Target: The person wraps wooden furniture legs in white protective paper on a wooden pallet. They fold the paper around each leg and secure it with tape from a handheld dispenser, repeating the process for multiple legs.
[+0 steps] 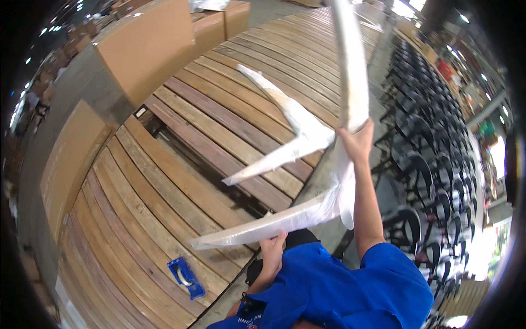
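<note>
- Left hand [272,245] gripped the lower white wrapped piece [274,222] from below, fingers curled onto its edge, near 6 o'clock in view.
- Right hand [357,143] was raised at about 2 o'clock of centre and closed on the tall wrapped piece [350,66], which ran up to 12 o'clock and out past the top edge.
- Loose plastic wrap [342,192] hung below the right hand, along the forearm.
- A third wrapped piece [290,118], bent like a V, stuck out toward 10 o'clock from the right hand; can't tell what held it.
- All pieces were held in the air above the slatted wood platform [164,186].
- Blue tape dispenser [186,278] lay on the slats at 7 o'clock, well apart from both hands.
- Cardboard boxes [148,46] stood at 11 o'clock; stacked black chairs [433,164] at 3 o'clock.
</note>
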Demonstrator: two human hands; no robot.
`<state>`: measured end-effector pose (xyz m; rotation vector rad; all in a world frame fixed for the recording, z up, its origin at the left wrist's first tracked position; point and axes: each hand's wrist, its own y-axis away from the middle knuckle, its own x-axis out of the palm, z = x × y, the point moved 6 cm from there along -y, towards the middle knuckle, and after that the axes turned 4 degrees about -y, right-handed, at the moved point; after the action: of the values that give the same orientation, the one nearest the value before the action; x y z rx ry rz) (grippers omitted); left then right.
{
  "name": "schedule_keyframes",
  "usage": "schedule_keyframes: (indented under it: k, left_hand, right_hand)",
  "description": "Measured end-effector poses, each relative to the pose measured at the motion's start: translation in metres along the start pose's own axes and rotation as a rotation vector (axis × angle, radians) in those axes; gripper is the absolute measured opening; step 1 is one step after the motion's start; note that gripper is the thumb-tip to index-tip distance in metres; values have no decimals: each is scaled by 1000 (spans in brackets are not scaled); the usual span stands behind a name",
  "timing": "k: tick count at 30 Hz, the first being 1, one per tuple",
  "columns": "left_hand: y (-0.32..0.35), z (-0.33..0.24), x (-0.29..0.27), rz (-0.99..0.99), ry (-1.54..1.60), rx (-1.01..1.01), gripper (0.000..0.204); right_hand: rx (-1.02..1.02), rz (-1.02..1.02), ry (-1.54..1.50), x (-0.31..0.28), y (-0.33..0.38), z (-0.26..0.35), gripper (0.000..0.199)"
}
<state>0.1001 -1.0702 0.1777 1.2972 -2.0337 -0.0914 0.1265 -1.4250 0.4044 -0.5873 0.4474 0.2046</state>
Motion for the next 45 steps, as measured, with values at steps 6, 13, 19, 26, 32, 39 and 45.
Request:
schedule_keyframes:
  k: [6,13,19,26,32,39,45]
  left_hand:
    - [-109,71,14,-184,3,-170,51]
    - [-218,104,54,-278,264,-180,45]
    - [-290,111,63,-263,98,-342,48]
    - [-239,120,31,-362,-39,-421,58]
    - [-67,167,-83,-717,-616,-336,42]
    - [126,260,-159,-1297,-199,-248,39]
    - [236,308,-198,-1095,-369,-246,43]
  right_hand:
    - [165,476,288,213,-58,-135,98]
    - [220,704,545,345,-134,-169,103]
    - [165,786,599,434,-173,-240,102]
    - [66,739,688,471,-125,-232,113]
    - [-547,617,118,396,-15,-170,66]
    - [-617,1622,-183,292,296,-67,34]
    - [-173,2057,-187,241,544,20,65]
